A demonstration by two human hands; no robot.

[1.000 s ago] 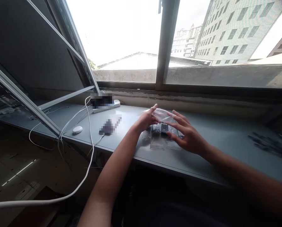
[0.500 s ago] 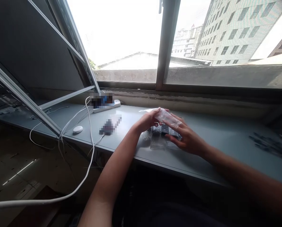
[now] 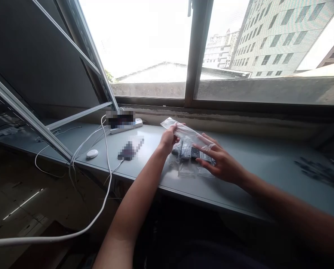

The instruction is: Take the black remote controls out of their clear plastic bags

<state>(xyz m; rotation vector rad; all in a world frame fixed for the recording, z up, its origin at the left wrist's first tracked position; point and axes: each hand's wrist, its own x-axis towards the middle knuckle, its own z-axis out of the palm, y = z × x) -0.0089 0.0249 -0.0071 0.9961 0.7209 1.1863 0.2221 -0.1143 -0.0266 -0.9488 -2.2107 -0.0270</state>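
Note:
My left hand [image 3: 168, 140] is closed in a pinch on one end of a clear plastic bag [image 3: 183, 131], held a little above the grey ledge [image 3: 256, 168]. My right hand [image 3: 221, 160] has its fingers around the bag's other end. Under the bag lie a few dark remote controls [image 3: 190, 152] on more clear plastic wrapping [image 3: 187, 169]; my right fingertips are close to one remote's keypad.
A white power strip [image 3: 126, 127] sits at the back of the ledge with white cables [image 3: 105, 164] trailing off the front edge. A small white round device [image 3: 92, 153] and a blurred dark item [image 3: 129, 148] lie left. Dark thin objects [image 3: 318, 172] lie far right. A tilted metal frame [image 3: 29, 112] leans at left.
My left hand has lifted and pulled the clear bag up and to the left, stretching it out. My right fingers closed onto the bag's right end and stayed near the remotes.

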